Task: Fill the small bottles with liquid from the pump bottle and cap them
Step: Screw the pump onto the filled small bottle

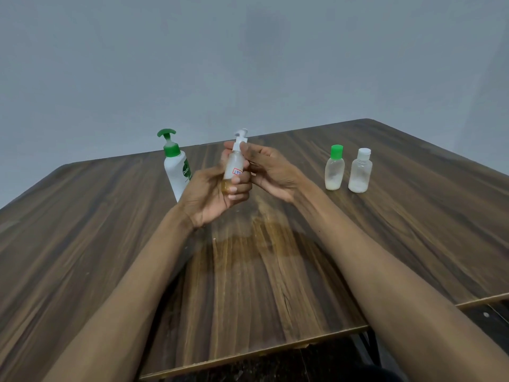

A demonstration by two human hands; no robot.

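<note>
A dark brown wooden table [385, 244] with a streaked, lengthwise grain fills the lower part of the view. Its surface is made of two slabs set side by side, with a seam running between them and a thin pale strip along the near edges. A lighter, yellowish patch [261, 244] shows on the wood near the middle. Behind the table rises a plain grey-blue wall [248, 64], bare and evenly painted. Below the near edge of the table lies a dark floor [482, 318], with a small pale spot on it at the right.
</note>
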